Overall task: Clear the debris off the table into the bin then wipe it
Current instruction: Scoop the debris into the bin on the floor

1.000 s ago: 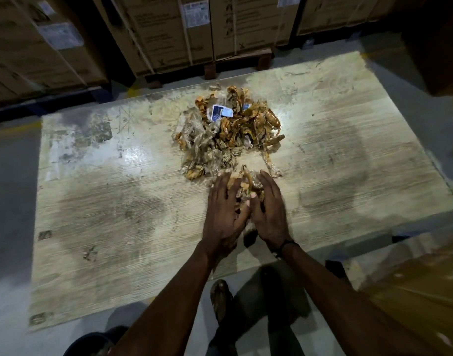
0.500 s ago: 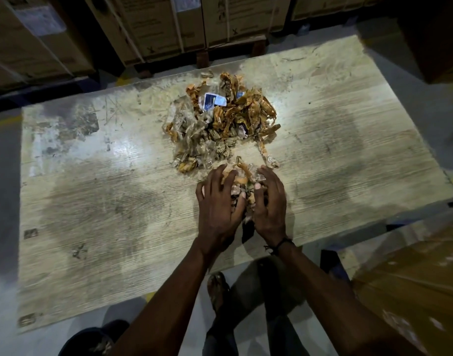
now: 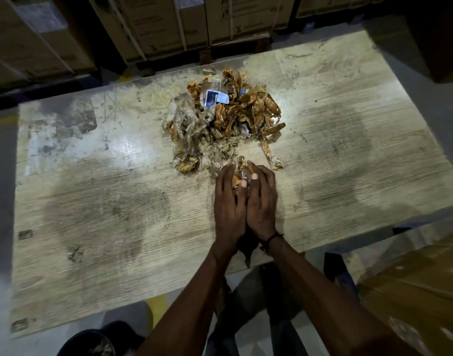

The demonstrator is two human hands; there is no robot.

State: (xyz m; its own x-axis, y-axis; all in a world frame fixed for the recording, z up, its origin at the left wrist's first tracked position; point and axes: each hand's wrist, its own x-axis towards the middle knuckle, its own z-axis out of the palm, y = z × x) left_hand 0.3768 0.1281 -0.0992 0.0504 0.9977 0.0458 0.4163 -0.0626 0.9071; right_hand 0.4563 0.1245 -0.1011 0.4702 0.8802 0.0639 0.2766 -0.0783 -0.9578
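Note:
A heap of debris, crumpled brown tape and clear plastic scraps with a blue-and-white label on top, lies at the middle back of the worn wooden table. Just in front of the heap, my left hand and my right hand are pressed side by side, cupped around a small clump of scraps that shows between the fingertips. A dark bin with scraps inside stands on the floor below the table's near edge, at the bottom left.
Strapped cardboard boxes are stacked behind the table. A brown carton sits at the lower right. My feet and legs show under the near edge. Dark stains mark the tabletop left and right of the hands.
Both hands have closed together around the small clump of scraps and drawn it slightly away from the main heap toward me. The camera has moved nearer to the table.

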